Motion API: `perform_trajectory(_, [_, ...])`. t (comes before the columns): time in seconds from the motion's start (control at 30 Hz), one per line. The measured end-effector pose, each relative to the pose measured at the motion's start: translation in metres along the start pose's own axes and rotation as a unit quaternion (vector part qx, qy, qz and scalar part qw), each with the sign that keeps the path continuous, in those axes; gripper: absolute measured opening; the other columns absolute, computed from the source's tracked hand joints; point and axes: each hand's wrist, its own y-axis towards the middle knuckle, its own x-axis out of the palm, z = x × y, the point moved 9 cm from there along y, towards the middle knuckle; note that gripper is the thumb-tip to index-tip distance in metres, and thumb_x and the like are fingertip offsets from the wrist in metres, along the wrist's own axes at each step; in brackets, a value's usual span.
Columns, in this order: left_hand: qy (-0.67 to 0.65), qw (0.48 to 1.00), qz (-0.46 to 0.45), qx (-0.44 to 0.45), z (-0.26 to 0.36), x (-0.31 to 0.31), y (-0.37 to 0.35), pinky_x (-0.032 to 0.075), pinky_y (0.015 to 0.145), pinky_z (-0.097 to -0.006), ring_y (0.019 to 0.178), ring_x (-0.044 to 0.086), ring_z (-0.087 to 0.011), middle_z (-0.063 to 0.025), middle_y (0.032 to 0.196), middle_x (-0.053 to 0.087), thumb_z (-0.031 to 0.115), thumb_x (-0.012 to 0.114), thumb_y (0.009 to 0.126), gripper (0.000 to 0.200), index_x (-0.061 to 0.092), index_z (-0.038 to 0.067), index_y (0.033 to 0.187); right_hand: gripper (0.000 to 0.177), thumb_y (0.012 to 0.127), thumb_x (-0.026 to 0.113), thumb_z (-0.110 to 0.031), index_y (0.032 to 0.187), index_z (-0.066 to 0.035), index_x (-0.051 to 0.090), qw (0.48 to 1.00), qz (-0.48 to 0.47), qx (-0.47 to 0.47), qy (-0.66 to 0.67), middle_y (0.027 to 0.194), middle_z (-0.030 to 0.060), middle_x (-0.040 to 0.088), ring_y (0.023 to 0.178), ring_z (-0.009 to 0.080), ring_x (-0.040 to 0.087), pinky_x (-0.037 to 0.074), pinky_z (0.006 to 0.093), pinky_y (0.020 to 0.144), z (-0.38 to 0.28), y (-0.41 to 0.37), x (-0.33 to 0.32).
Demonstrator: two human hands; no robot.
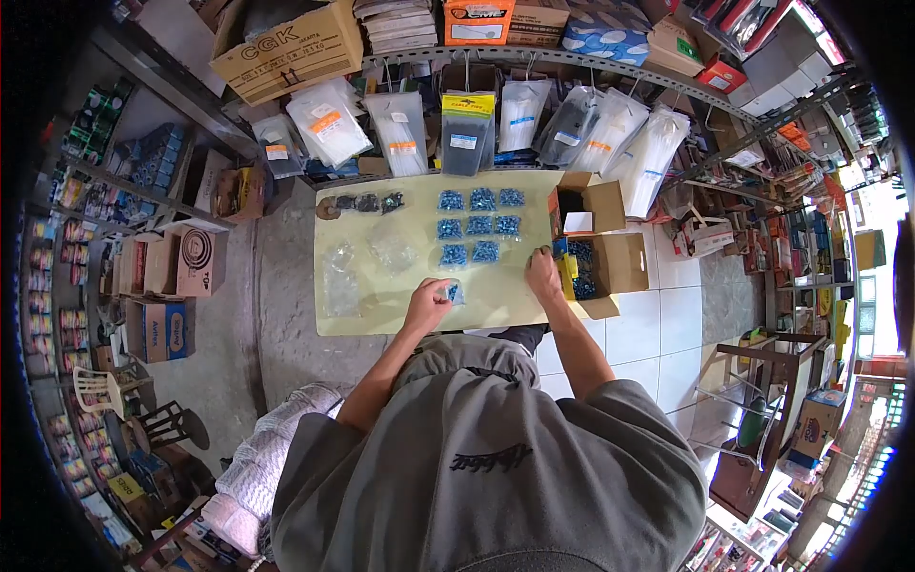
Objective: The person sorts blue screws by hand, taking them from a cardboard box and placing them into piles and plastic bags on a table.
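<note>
My left hand (pixel 428 306) is closed on the edge of a small clear plastic bag (pixel 457 295) with a few blue pieces in it, near the table's front edge. My right hand (pixel 544 274) is beside the left side of an open cardboard box (pixel 599 306) of small blue and dark pieces (pixel 581 267). Its fingers are curled together, and anything in them is hidden. Beyond the hands, several filled bags of blue pieces (pixel 484 252) lie in rows. Flat clear plastic bags (pixel 392 252) lie to the left.
On the pale yellow table (pixel 381 319), bags of dark pieces (pixel 367 202) and a brown round item (pixel 327 208) lie at the back left. A second open box (pixel 578 222) stands at the back right. Packs of cable ties (pixel 467 138) hang from the shelf behind.
</note>
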Motion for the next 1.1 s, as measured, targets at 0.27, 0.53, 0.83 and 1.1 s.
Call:
perform_trajectory(0.27, [0.005,1.0,0.001,-0.009,-0.003,0.0,-0.001,0.051,0.066,-0.0261,0.074,0.064,-0.0158,-0.0102,0.107,0.058,-0.003,0.066,0.073,0.044,0.059,0.0,0.117,0.021,0.078,0.069,-0.011,0.089,0.006,0.064,0.858,-0.154,0.116,0.476,0.087,0.0134,0.066,0.08,0.02,0.065,0.052,0.031,0.074,-0.078,-0.033,0.027])
perform_trajectory(0.53, [0.01,1.0,-0.003,-0.03,-0.004,-0.001,-0.003,0.051,0.067,-0.0261,0.074,0.064,-0.0156,-0.0106,0.108,0.058,-0.004,0.066,0.075,0.043,0.058,-0.002,0.117,0.019,0.085,0.064,-0.009,0.09,0.008,0.062,0.686,-0.26,0.169,0.659,0.088,0.0114,0.064,0.084,0.0187,0.064,0.053,0.0278,0.078,-0.134,-0.071,0.047])
perform_trajectory(0.83, [0.023,0.999,0.0,-0.023,-0.002,0.0,-0.005,0.051,0.067,-0.0263,0.074,0.064,-0.0157,-0.0111,0.109,0.058,-0.004,0.066,0.076,0.041,0.058,-0.003,0.116,0.02,0.086,0.063,-0.011,0.093,0.007,0.062,0.69,-0.269,0.175,0.649,0.088,0.011,0.064,0.084,0.0193,0.065,0.053,0.0286,0.075,-0.134,-0.071,0.04])
perform_trajectory(1.1, [-0.001,1.0,0.01,-0.022,-0.004,-0.002,-0.006,0.052,0.064,-0.0261,0.069,0.064,-0.015,-0.0117,0.107,0.057,-0.004,0.066,0.072,0.042,0.06,-0.002,0.114,0.022,0.085,0.066,-0.028,0.098,-0.01,0.068,0.806,-0.286,0.141,0.498,0.084,-0.002,0.062,0.078,0.0097,0.056,0.046,0.0267,0.066,-0.132,-0.072,0.042])
